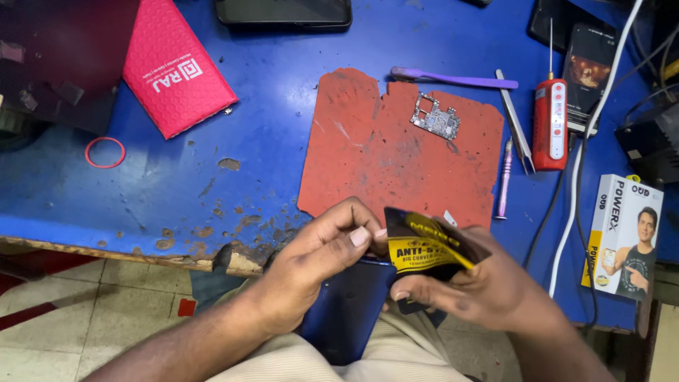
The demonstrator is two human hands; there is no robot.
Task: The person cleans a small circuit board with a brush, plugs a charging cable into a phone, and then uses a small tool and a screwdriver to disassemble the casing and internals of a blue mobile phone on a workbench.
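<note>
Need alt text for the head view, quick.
Both hands, left hand and right hand, hold a small black-and-yellow packet over a blue workbench; beyond lies a red mat with a bare circuit board.

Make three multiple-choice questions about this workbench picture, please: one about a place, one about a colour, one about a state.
1. Where does the small circuit board lie?
A. on the red mat
B. on the pink padded envelope
C. on the floor tiles

2. What colour is the rubber ring on the table?
A. green
B. red
C. white

3. How is the black and yellow packet held?
A. it lies alone on the table
B. only the left hand holds it
C. both hands grip it

Answers:
1 A, the board rests near the top of the red mat.
2 B, the ring shows red against the blue top.
3 C, the left hand pinches its left edge and the right hand holds it from below.
</note>
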